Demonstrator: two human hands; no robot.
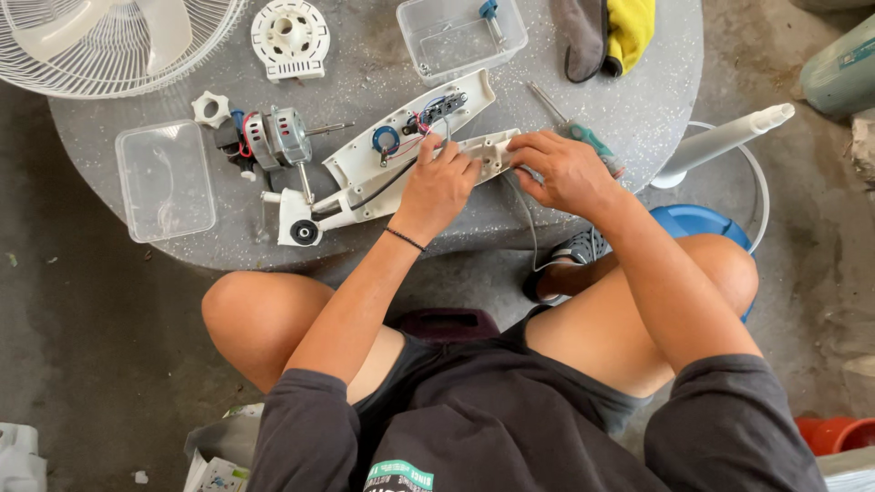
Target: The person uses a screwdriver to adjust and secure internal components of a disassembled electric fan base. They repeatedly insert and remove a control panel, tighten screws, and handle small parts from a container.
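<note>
Fan guard (109, 41) at 10 o'clock on the round grey table (638, 109); below it a clear plastic lid (164, 178), then the bare motor (273, 137) with its shaft pointing right. At centre lies the opened white fan housing (365, 178), its switch wiring (419, 118) exposed at the upper end. Your left hand (439, 187) rests curled on the housing, fingertips pressed onto the edge by the wires. Your right hand (567, 171), at 3 o'clock of the left, pinches the end of the white cover strip (492, 150). A green-handled screwdriver (583, 137) lies just beyond that hand, at its 12 o'clock. The step appears to be seating or freeing the cover over the wiring; the next move likely calls for keeping the grey cord (527, 214) clear of the seam.
</note>
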